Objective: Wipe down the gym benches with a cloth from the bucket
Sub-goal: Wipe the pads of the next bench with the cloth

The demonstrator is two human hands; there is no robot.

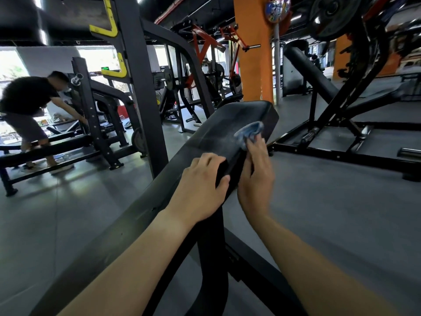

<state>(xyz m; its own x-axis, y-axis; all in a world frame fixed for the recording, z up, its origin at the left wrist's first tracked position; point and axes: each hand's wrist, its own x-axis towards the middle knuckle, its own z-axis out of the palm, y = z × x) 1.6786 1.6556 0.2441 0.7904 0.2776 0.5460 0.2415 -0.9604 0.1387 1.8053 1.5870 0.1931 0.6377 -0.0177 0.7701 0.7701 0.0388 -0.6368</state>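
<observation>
On the right edge of the black bench pad [225, 126], near its far end, sits a bunched-up blue cloth [249, 131]. The right hand [257, 176] holds the cloth at its fingertips and pushes it against the pad. That hand is a bit blurry, so I cannot see how each finger lies. The left hand [205, 185] is on the pad, nearer the person. Its fingers curl over a raised edge of the pad and its thumb presses on the side. It grips the pad and holds nothing else.

A pale, smeary patch shows on the pad just left of the cloth. It may be wet or it may be dusty; I cannot tell which.

The cloth looks soft, light and floppy. If it came from the bucket it is likely damp too. Held by one corner, it would flop and slide about, so I think it is best bunched under the fingers and pressed flat onto the pad. The pad looks smooth and firm. It sits on a thick metal frame, so it should not move when pushed. Its edge looks like a good place to hold on and keep steady.

No bucket is in view. Well to the left of the pad, another person [27, 110] bends over another bench [57, 147]. Beyond the pad's far end stands an orange pillar [252, 49].
</observation>
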